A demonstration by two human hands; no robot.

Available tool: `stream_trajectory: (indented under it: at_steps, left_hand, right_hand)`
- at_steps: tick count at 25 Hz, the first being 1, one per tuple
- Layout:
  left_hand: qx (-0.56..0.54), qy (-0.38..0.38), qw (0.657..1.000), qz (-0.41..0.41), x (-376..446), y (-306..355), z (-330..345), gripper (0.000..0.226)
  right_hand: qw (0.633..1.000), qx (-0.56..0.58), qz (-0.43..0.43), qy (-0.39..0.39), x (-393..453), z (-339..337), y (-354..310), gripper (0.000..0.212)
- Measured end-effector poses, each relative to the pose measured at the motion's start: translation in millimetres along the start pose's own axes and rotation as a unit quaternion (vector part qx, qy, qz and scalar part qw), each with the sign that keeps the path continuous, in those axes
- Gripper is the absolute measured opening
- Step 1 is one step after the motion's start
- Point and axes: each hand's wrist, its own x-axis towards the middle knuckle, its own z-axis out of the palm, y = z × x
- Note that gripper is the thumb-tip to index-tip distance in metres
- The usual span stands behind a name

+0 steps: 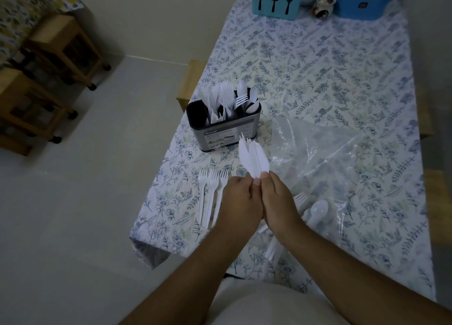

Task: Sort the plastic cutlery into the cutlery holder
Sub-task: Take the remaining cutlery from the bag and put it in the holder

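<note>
Both hands meet above the table and together grip a bundle of white plastic knives [253,159], blades fanned upward. My left hand [241,198] and my right hand [277,198] touch each other at the handles. Just beyond the bundle stands the grey cutlery holder [221,132] with white forks, spoons and knives upright in its compartments. Three white forks [211,195] lie side by side on the cloth left of my left hand. A white spoon [318,209] and more cutlery lie to the right, partly hidden by my right wrist.
A crumpled clear plastic bag [325,158] covers the cloth to the right. At the table's far end stand a teal cutlery caddy [276,2], a small ceramic pot [324,5] and a blue container [364,2]. Wooden stools [61,48] stand on the floor at left.
</note>
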Motion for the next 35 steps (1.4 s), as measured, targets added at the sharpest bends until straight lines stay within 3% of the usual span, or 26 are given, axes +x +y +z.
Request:
stream_trajectory:
  at_steps: [7, 9, 12, 15, 19, 23, 35]
  left_hand:
    - [-0.016, -0.032, 0.999, -0.023, 9.6, -20.1, -21.3, 0.036]
    - [0.011, -0.034, 0.999, -0.009, 9.7, -17.1, -32.9, 0.029]
    - [0.065, -0.005, 0.997, 0.034, 11.4, -5.4, -52.8, 0.043]
    - [0.078, 0.050, 0.990, 0.108, 19.6, 10.5, -80.6, 0.040]
    - [0.059, 0.102, 0.974, 0.191, 50.0, 32.3, -132.9, 0.016]
    - [0.060, 0.145, 0.959, 0.236, 92.9, 43.0, -175.2, 0.017]
    - [0.042, 0.122, 0.966, 0.223, 140.9, -11.0, -165.4, 0.019]
  right_hand:
    - [0.991, -0.057, 0.039, -0.113, 9.6, -10.6, 1.5, 0.028]
    - [0.986, -0.106, 0.005, -0.129, 16.8, -13.0, -2.6, 0.025]
    - [0.982, -0.105, -0.055, -0.147, 23.3, -12.4, -19.1, 0.018]
    - [0.974, -0.102, -0.141, -0.143, 30.5, -5.0, -54.9, 0.026]
    - [0.962, -0.106, -0.221, -0.123, 51.9, 15.4, -118.2, 0.012]
    - [0.950, -0.105, -0.279, -0.095, 74.8, 40.0, -170.8, 0.014]
    - [0.952, -0.216, -0.203, -0.082, 114.8, 65.0, -166.6, 0.025]
